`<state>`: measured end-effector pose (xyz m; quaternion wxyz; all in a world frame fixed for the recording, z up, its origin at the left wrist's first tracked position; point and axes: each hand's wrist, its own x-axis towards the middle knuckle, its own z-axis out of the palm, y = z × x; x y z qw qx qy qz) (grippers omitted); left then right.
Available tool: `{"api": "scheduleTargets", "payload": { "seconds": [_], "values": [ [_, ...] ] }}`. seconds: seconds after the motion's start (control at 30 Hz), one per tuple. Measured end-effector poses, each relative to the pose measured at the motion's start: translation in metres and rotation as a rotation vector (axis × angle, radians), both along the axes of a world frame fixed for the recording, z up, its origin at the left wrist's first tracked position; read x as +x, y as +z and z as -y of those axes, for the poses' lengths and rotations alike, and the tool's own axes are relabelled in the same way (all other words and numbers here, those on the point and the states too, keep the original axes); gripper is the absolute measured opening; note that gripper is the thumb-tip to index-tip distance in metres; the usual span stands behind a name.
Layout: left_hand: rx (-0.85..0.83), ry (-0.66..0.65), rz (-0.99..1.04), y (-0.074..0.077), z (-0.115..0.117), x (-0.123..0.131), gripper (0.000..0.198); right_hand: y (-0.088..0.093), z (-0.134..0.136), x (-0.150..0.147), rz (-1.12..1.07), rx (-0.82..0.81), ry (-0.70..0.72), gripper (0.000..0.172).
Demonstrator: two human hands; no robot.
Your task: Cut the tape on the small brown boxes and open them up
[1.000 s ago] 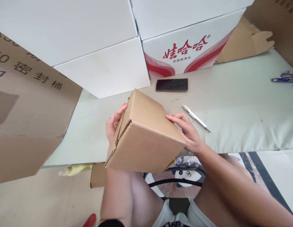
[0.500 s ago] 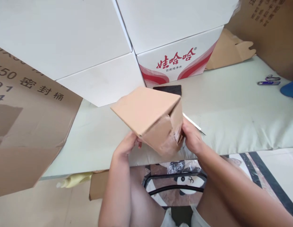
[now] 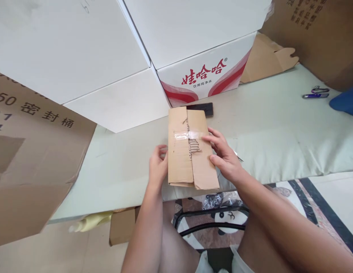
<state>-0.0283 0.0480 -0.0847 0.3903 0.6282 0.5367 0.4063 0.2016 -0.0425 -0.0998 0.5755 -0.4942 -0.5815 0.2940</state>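
Note:
A small brown cardboard box (image 3: 179, 163) lies between my hands near the table's front edge. Its top shows two flaps meeting at a torn, ragged seam, with a strip of clear tape (image 3: 180, 135) across them. My left hand (image 3: 158, 167) is against the box's left side, fingers curled and partly hidden. On the right, my right hand (image 3: 226, 159) grips the box's edge, with fingertips on the top flap and the thumb lower down. A thin pointed thing (image 3: 239, 157) pokes out behind my right hand, mostly hidden. Just beyond the box lies a dark phone (image 3: 209, 109).
White cartons (image 3: 108, 102), one with red lettering, are stacked at the back of the pale green table (image 3: 267, 132). Large brown cartons (image 3: 40, 151) flank them. A purple pen-like object (image 3: 315, 96) and a blue object (image 3: 345, 102) lie at right. A black metal frame (image 3: 212, 209) is below.
The box has been turned in my hands, so the taped, torn seam now faces up instead of a plain side. My right hand has moved up onto its top edge. The view has shifted slightly.

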Motion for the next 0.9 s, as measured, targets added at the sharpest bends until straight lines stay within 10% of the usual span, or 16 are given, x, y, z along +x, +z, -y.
{"api": "scheduleTargets", "payload": {
  "seconds": [0.13, 0.23, 0.37, 0.63, 0.9],
  "values": [
    [0.346, 0.139, 0.144, 0.024, 0.007, 0.000, 0.031, 0.009, 0.001, -0.004, -0.008, 0.077, 0.016, 0.038],
    [0.546, -0.185, 0.132, 0.041, 0.019, 0.000, 0.035, 0.013, 0.002, -0.007, 0.068, 0.073, 0.062, 0.042],
    [0.524, -0.502, -0.064, 0.051, 0.027, 0.000, 0.040, 0.011, -0.001, -0.005, 0.175, 0.071, 0.036, 0.044],
    [0.516, -0.489, -0.002, 0.044, 0.024, -0.001, 0.034, 0.001, -0.013, 0.017, 0.778, -0.480, -0.443, 0.045],
    [0.543, -0.506, 0.015, 0.043, 0.025, 0.000, 0.035, 0.009, -0.024, 0.036, 0.529, -0.464, -0.516, 0.026]
  ]
}}
